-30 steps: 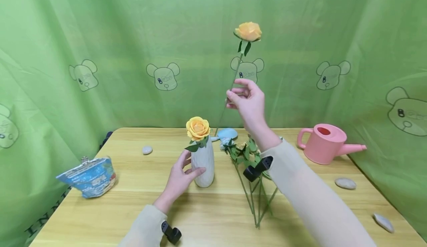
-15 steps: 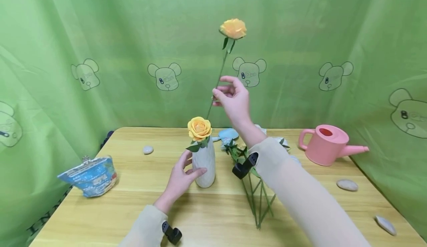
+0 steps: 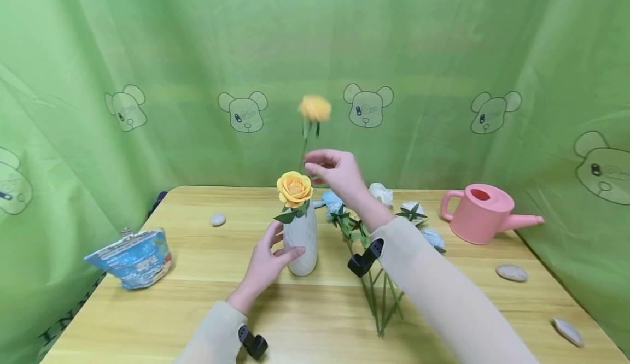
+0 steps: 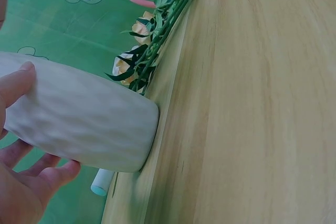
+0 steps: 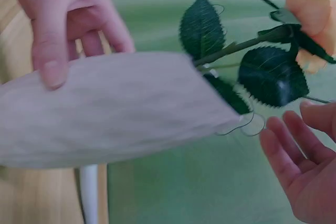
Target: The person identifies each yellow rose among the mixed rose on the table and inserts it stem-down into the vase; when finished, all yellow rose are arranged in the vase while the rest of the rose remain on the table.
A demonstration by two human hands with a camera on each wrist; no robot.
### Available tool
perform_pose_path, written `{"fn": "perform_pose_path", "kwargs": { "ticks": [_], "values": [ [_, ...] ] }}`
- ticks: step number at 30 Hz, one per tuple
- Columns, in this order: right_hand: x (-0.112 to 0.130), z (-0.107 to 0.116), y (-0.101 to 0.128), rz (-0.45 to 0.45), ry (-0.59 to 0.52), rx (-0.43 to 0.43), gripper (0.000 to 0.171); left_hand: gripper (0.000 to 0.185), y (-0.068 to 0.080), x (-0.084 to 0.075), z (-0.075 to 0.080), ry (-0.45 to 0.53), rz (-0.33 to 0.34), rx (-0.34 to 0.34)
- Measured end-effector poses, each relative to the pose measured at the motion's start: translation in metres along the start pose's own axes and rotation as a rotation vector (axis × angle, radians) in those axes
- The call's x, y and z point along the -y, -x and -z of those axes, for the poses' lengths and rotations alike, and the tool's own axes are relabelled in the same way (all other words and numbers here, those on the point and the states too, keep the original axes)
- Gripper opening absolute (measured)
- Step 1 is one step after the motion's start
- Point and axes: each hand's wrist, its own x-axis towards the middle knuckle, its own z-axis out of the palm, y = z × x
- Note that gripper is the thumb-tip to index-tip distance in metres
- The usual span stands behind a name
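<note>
A pale textured vase (image 3: 305, 244) stands upright on the table, a yellow rose (image 3: 294, 189) in its mouth. My left hand (image 3: 266, 265) grips the vase from the left side, thumb (image 4: 20, 81) in front and fingers behind. Above and behind the vase, my right hand (image 3: 339, 175) pinches the stem of a second yellow-orange rose (image 3: 315, 108), blurred at its bloom. The lower end of that stem is hidden behind the first rose, so whether it is inside the vase I cannot tell. Dark leaves (image 5: 273, 77) spread at the vase mouth in the right wrist view.
Several flowers with long green stems (image 3: 381, 304) lie right of the vase, partly under my right forearm. A light-blue object (image 3: 334, 197) lies behind. A pink watering can (image 3: 477, 213) and grey stones (image 3: 512, 272) are at right; a blue bag (image 3: 140, 260) and white stone (image 3: 218, 219) at left.
My right hand has moved left, then down, bringing the second rose from the upper right to just above the vase. The left hand and vase have stayed in place.
</note>
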Motion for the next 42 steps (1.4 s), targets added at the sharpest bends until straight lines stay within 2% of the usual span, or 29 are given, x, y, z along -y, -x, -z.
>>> {"fn": "perform_pose_path", "kwargs": {
  "ticks": [5, 8, 17, 23, 32, 42],
  "values": [
    [-0.021, 0.008, 0.012, -0.115, 0.064, 0.062, 0.020, 0.067, 0.000, 0.002, 0.000, 0.009, -0.008, 0.001],
    [-0.032, 0.012, 0.020, -0.158, 0.060, 0.072, 0.020, 0.070, 0.001, 0.002, 0.000, 0.013, -0.015, -0.001],
    [-0.042, 0.025, 0.041, -0.157, 0.024, 0.046, 0.022, 0.070, 0.000, 0.003, 0.000, 0.004, -0.022, -0.010],
    [-0.049, 0.042, 0.055, -0.190, 0.028, 0.012, 0.026, 0.070, -0.001, 0.004, 0.000, 0.006, -0.023, -0.005],
    [-0.073, 0.069, 0.076, -0.240, 0.042, -0.032, 0.029, 0.071, 0.000, 0.005, -0.001, 0.021, -0.027, 0.001],
    [-0.104, 0.086, 0.102, -0.326, 0.017, -0.052, 0.035, 0.071, 0.001, 0.004, -0.001, 0.014, -0.018, 0.002]
  ]
}}
